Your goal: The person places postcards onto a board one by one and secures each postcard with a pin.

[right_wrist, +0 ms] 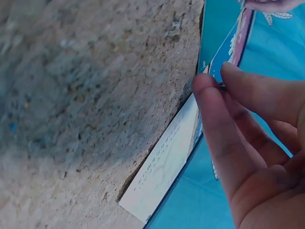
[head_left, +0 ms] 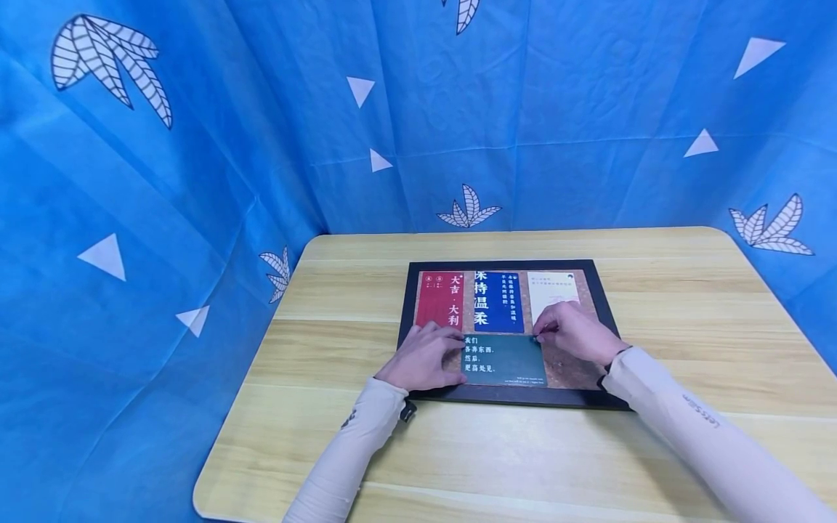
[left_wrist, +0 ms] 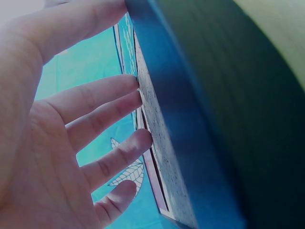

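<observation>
A green card [head_left: 502,361] with white writing lies on the lower part of a black-framed cork board [head_left: 510,396]. At its left edge my left hand [head_left: 426,357] holds it flat, fingertips on the upper corner and thumb near the lower one. The left wrist view shows those fingers [left_wrist: 107,160] spread and fairly straight against the board. My right hand [head_left: 575,333] is at the card's upper right corner. Between its thumb and index finger it pinches a small dark pushpin [right_wrist: 221,86], mostly hidden by the fingertips.
Along the board's upper half are a red card [head_left: 439,298], a blue card [head_left: 497,301] and a white card [head_left: 552,287], the last partly behind my right hand. The board lies on a light wooden table [head_left: 340,290]. Blue patterned cloth [head_left: 405,196] hangs behind and to the left.
</observation>
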### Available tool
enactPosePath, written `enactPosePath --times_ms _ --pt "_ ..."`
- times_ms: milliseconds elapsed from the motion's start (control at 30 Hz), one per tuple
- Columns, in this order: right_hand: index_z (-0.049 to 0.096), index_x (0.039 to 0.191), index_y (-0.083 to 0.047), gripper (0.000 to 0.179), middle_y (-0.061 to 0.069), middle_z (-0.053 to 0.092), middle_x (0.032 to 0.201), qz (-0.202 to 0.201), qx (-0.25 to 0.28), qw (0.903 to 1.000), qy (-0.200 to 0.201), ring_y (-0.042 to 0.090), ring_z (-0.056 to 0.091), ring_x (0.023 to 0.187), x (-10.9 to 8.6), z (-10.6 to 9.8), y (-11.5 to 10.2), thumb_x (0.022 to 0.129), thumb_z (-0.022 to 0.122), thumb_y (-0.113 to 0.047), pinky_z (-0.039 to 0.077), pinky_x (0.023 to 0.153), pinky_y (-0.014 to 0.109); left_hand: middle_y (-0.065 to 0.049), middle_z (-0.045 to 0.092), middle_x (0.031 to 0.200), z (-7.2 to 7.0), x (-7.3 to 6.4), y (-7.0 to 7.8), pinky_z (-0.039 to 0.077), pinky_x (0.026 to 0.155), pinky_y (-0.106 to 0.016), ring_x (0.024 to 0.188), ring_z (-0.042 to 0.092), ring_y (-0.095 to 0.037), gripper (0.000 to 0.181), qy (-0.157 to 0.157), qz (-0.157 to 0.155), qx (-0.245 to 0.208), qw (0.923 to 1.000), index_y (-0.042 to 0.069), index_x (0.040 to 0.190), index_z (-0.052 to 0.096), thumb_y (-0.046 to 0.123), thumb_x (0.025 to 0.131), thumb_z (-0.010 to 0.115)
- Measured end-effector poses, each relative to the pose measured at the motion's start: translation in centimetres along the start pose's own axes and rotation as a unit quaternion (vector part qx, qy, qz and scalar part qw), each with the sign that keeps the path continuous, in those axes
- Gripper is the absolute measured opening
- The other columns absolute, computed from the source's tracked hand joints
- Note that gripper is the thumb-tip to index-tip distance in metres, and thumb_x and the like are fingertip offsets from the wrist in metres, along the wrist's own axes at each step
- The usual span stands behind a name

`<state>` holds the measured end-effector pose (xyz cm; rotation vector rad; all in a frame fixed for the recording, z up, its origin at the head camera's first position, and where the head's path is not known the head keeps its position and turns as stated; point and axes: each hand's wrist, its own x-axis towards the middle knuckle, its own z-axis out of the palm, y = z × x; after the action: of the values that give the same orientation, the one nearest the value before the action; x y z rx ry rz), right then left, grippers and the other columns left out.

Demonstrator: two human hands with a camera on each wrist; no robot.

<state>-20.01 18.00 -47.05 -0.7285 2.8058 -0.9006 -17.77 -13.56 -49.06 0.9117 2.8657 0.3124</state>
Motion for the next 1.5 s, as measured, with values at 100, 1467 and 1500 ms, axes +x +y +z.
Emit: enactPosePath --times_ms 100,1467,1500 --pt "0.083 0.087 -0.007 0.022 0.005 0.079 0.089 -0.02 -0.012 0.9997 -0.002 0.019 0.07 0.089 0.1 0.0 -0.1 0.084 0.072 0.012 0.06 0.083 0.043 0.005 0.063 0.145 -0.1 0.1 0.0 0.037 0.09 -0.031 0.12 0.053 -0.016 0.064 0.001 0.001 0.002 1.0 0.019 0.133 0.072 0.058 0.083 0.079" --pt "0.083 0.096 -0.006 0.025 0.006 0.08 0.097 -0.027 -0.053 0.9975 -0.037 0.016 0.07 0.086 0.4 1.0 -0.1 0.088 0.067 0.012 0.062 0.085 0.044 0.005 0.064 0.144 0.5 -0.2 0.0 0.037 0.09 -0.031 0.118 0.053 -0.016 0.063 0.008 0.001 -0.001 1.0 0.018 0.132 0.072 0.057 0.083 0.08" --pt "0.083 0.096 -0.006 0.025 0.007 0.08 0.098 -0.027 -0.055 0.9974 -0.038 0.016 0.07 0.086 0.5 1.0 -0.1 0.089 0.067 0.012 0.062 0.085 0.044 0.005 0.064 0.144 0.5 -0.1 -0.1 0.036 0.09 -0.031 0.118 0.053 -0.015 0.063 0.009 0.002 -0.001 1.0 0.018 0.132 0.072 0.057 0.082 0.08"
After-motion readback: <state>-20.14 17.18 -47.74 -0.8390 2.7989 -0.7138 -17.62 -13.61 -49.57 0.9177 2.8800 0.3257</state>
